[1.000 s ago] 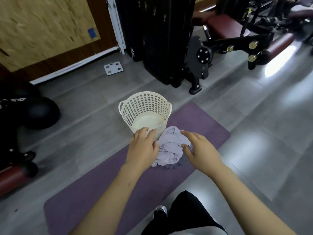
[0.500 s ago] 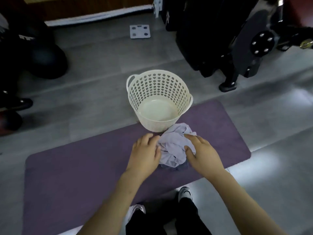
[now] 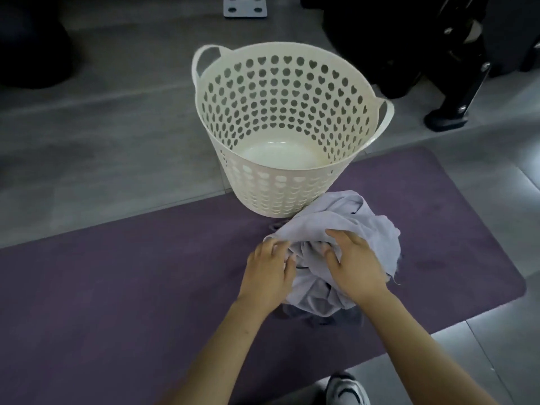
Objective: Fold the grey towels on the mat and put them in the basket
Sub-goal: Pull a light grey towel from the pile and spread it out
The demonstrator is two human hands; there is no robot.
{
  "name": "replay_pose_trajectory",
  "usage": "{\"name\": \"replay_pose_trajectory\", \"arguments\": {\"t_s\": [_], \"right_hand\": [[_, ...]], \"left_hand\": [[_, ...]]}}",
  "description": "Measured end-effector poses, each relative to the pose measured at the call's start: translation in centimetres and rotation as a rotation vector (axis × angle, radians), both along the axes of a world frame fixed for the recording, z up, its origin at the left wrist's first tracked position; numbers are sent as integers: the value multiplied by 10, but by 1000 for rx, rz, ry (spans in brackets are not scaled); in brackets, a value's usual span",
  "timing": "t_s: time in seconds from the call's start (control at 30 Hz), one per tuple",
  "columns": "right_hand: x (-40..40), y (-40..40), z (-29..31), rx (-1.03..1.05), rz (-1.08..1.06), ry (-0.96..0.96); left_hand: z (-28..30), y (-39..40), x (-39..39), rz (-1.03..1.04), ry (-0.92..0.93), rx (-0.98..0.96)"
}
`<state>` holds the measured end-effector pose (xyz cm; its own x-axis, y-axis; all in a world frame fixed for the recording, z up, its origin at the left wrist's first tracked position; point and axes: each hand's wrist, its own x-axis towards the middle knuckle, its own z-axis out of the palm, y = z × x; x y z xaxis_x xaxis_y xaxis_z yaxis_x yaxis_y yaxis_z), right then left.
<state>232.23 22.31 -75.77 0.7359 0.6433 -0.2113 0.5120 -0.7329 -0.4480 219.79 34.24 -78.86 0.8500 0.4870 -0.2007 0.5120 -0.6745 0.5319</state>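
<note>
A crumpled heap of pale grey towels (image 3: 347, 220) lies on the purple mat (image 3: 117, 273), right against the near side of the cream basket (image 3: 280, 182). The basket has heart-shaped holes and nothing inside it. My left hand (image 3: 270, 273) pinches the heap's left edge. My right hand (image 3: 355, 261) presses down on its middle, with the fingers curled into the cloth. A darker grey piece (image 3: 327, 317) shows under the heap at its near side.
The mat lies across a grey floor. A white bathroom scale (image 3: 245, 7) is at the top edge. Black gym machine feet (image 3: 447, 118) stand at the upper right, and a dark ball (image 3: 32, 45) at the upper left. My shoe (image 3: 346, 390) is near the bottom edge.
The view has tilted down and come closer to the basket and the heap. Both hands have closed in on the towels and taken hold of the cloth.
</note>
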Motion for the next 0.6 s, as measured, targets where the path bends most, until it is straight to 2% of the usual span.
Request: {"name": "replay_pose_trajectory", "arguments": {"t_s": [0.1, 0.2, 0.27, 0.4, 0.53, 0.6], "right_hand": [[19, -1, -57, -21, 11, -137], [35, -1, -95, -81, 6, -197], [43, 1, -110, -95, 4, -220], [47, 1, -131, -2, -20, -232], [49, -2, -140, 120, -53, -231], [49, -4, -139, 208, -81, -196]], "left_hand": [[-57, 8, 20, 12, 5, 34], [-103, 17, 34, 16, 21, 56], [-123, 23, 45, 15, 28, -20], [-141, 26, 54, 11, 53, -285], [-143, 16, 52, 97, -24, -333], [-140, 11, 53, 200, -58, -418]]}}
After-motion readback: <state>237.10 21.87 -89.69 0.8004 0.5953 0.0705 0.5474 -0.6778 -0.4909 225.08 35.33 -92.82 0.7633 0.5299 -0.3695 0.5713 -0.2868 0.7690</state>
